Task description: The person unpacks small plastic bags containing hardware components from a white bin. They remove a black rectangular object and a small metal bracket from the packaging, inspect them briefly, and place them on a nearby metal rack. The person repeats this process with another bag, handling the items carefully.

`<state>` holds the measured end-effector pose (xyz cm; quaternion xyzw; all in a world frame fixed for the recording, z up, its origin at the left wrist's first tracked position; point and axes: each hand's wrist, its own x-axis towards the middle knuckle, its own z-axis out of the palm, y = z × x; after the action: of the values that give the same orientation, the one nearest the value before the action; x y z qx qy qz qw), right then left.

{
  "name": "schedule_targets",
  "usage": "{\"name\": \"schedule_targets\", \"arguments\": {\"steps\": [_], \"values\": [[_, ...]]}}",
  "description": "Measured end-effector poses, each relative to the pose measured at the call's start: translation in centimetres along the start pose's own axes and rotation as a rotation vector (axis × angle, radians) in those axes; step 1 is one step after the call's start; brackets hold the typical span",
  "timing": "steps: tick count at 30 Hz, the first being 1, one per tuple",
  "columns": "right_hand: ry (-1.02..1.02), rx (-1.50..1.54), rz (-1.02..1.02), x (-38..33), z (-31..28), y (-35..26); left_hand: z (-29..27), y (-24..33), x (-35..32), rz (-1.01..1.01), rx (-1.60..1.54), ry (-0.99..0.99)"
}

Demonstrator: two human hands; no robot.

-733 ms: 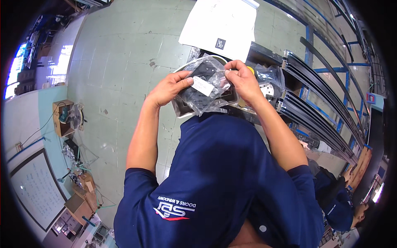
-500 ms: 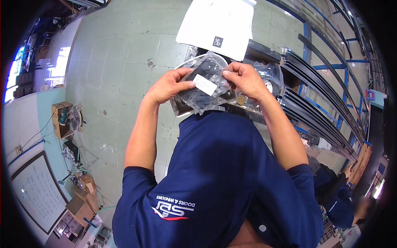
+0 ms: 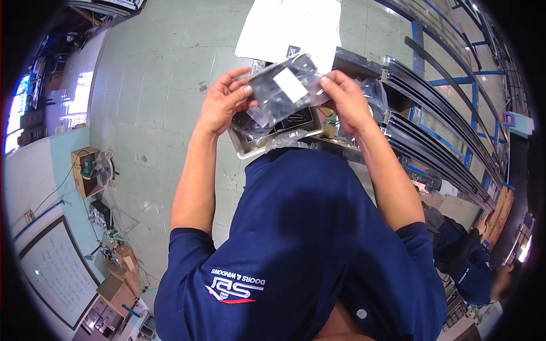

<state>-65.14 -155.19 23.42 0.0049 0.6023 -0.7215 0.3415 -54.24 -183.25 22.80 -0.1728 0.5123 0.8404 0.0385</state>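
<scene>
Between my two hands hangs a clear plastic bag (image 3: 272,92) with a flat dark part inside and a white label on its face. My left hand (image 3: 223,102) pinches its left edge between thumb and fingers. At the opposite edge, my right hand (image 3: 346,102) grips the bag's right corner. Below it, close to my body, lies a pale-rimmed tray (image 3: 245,152) holding dark pieces and crumpled clear plastic. The bag covers part of the tray. What the dark part is exactly, I cannot make out.
A large white sheet (image 3: 290,25) lies beyond my hands. Long dark metal profiles (image 3: 438,153) rest on blue racks at the right. Another person (image 3: 463,256) is at the lower right. A miter saw (image 3: 103,167) and a whiteboard (image 3: 57,270) stand at the left.
Both hands have lifted the bag up and away from my body, tilting it. More of the tray beneath now shows. The person at lower right has shifted slightly.
</scene>
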Motion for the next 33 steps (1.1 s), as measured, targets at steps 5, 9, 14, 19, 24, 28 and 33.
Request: {"name": "schedule_targets", "arguments": {"steps": [5, 9, 14, 19, 24, 28, 33], "values": [[0.178, -0.068, -0.275, 0.4, -2.6, -0.3, -0.8, -0.8, -0.6, 0.109, 0.720, 0.152], [0.220, -0.012, -0.267, -0.5, -5.8, 0.0, 0.9, -1.8, -4.1, 0.212, 1.388, -0.224], [0.324, 0.004, -0.179, -2.4, -6.6, 1.6, 2.6, -6.7, -5.2, 0.321, 1.217, -0.212], [0.274, 0.025, -0.185, -3.2, -6.9, 3.2, 1.0, -6.4, -2.9, 0.046, 0.503, 0.080], [0.124, 0.052, -0.141, -3.2, -4.1, 3.9, 0.4, -2.9, -2.3, -0.060, 0.149, 0.195], [0.040, -0.196, 0.006, -0.5, -4.0, 8.5, 1.4, -0.3, -1.9, 0.027, 0.062, 0.191], [0.099, -0.689, -0.044, -0.9, -2.8, 7.0, 2.5, 0.3, -2.1, 0.080, 0.043, 0.212]]}}
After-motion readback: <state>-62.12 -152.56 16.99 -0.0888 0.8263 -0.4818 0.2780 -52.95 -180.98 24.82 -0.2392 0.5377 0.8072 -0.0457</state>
